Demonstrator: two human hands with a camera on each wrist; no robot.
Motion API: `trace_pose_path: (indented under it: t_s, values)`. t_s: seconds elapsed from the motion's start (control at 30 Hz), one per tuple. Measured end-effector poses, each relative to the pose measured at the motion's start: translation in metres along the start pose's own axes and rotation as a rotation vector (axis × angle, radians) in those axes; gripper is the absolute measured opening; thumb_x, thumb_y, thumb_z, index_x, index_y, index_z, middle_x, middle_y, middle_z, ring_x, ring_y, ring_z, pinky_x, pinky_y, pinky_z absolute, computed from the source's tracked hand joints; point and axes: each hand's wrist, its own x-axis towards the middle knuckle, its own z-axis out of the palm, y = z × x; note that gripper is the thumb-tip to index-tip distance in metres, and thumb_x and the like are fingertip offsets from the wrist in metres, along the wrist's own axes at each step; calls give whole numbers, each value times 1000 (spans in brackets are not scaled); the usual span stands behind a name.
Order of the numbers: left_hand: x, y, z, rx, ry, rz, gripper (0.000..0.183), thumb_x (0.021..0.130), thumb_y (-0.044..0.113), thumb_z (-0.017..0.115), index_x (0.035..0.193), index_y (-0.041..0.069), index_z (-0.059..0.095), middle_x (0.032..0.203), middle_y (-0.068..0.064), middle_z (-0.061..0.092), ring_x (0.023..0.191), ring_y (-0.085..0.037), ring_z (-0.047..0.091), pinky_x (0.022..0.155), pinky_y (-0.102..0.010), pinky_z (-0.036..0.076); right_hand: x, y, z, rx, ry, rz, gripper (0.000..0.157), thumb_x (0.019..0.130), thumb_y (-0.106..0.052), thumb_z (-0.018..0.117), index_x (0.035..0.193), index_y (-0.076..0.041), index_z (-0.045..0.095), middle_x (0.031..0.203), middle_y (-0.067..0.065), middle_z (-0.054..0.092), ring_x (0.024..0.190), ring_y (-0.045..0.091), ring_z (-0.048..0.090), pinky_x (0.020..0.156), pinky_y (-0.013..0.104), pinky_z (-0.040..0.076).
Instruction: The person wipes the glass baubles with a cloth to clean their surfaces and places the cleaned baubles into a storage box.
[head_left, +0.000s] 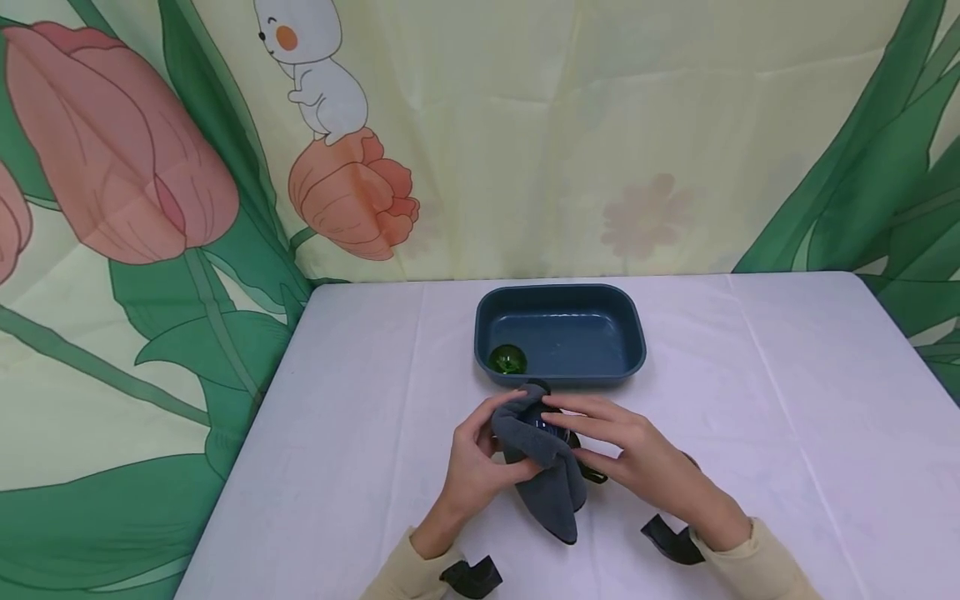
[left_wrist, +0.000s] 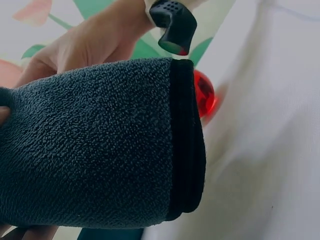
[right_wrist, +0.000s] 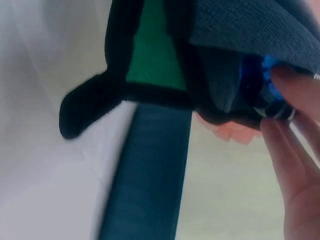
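Note:
A dark grey cloth (head_left: 555, 492) with black edging is folded around a shiny blue glass piece (head_left: 551, 425), leaving only part of the blue showing. My left hand (head_left: 480, 467) grips the cloth from the left, thumb in front and fingers behind. On the other side, my right hand (head_left: 637, 450) has its fingertips on the blue glass piece. In the right wrist view, its fingers (right_wrist: 292, 92) pinch the blue piece at the cloth's opening. A green underside (right_wrist: 155, 50) of the cloth shows there too. The blue piece's full shape is hidden.
A dark blue rectangular tray (head_left: 558, 379) stands just beyond the hands, with a green glass ball (head_left: 507, 359) in its near left corner. A red shiny ball (left_wrist: 204, 95) lies on the white-covered table (head_left: 360, 467), partly behind the cloth in the left wrist view. A printed curtain hangs behind.

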Motion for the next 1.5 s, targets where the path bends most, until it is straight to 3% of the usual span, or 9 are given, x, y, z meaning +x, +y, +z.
trace_pose_path:
  t_s: [0.27, 0.37, 0.53, 0.63, 0.77, 0.9, 1.2, 1.33, 1.5]
  values:
    - [0, -1, -1, -1, -2, -1, 67, 76, -5, 80, 137, 7, 55, 133, -16, 58, 114, -18, 64, 84, -32, 59, 1, 5, 7, -3, 30, -57, 45, 96, -32, 60, 137, -13, 60, 142, 7, 57, 131, 16, 52, 103, 14, 43]
    - [1, -2, -2, -5, -10, 6, 67, 77, -5, 79, 138, 8, 54, 135, -16, 57, 115, -19, 64, 85, -33, 59, 2, 5, 7, -14, 38, -47, 46, 95, -30, 61, 138, -13, 60, 141, 7, 57, 130, 18, 54, 102, 15, 44]
    - [3, -3, -3, -5, -29, 29, 68, 77, -6, 79, 139, 7, 53, 137, -18, 56, 115, -19, 64, 86, -34, 59, 4, 1, 9, 178, 43, 136, 58, 84, -1, 75, 139, -9, 58, 139, 13, 59, 124, 7, 58, 89, 22, 55]
    - [3, -3, -4, 3, -43, 38, 70, 76, -6, 79, 139, 7, 53, 138, -18, 56, 114, -18, 64, 86, -33, 59, 4, -1, 8, 340, 50, 278, 56, 85, 1, 74, 138, -5, 57, 137, 18, 59, 119, 3, 60, 83, 26, 58]
    - [3, -4, -3, 2, -45, 37, 70, 76, -6, 80, 139, 7, 53, 139, -17, 55, 116, -19, 63, 87, -34, 58, 4, -2, 6, 354, 33, 347, 58, 83, 2, 75, 138, -4, 57, 137, 17, 59, 119, 14, 62, 85, 30, 59]
    - [2, -5, -3, 2, -28, 33, 69, 75, -6, 80, 138, 6, 54, 138, -18, 56, 117, -19, 63, 88, -34, 58, 3, -2, 6, 268, 45, 305, 61, 81, 2, 77, 139, -8, 57, 138, 11, 60, 121, 14, 61, 88, 33, 58]
    - [4, -4, -2, -17, -12, 55, 68, 75, -9, 78, 137, 3, 54, 135, -21, 56, 117, -19, 63, 89, -34, 58, -3, 0, 9, 41, 96, 11, 56, 80, -4, 80, 133, -13, 64, 142, 5, 57, 133, 15, 49, 105, 15, 42]
    - [4, -4, -1, -27, -36, 62, 68, 76, -9, 78, 138, 3, 53, 137, -21, 55, 117, -19, 62, 88, -34, 58, -4, -2, 14, 65, 88, 32, 54, 83, -5, 77, 134, -15, 63, 142, 6, 56, 132, 14, 49, 104, 15, 42]
    - [2, -4, 0, -16, -47, 30, 70, 76, -7, 79, 140, 6, 52, 142, -17, 53, 120, -18, 61, 88, -32, 58, -4, -3, 16, 40, 132, 44, 72, 69, 14, 82, 132, -16, 65, 140, 7, 57, 129, 13, 53, 100, 12, 43]
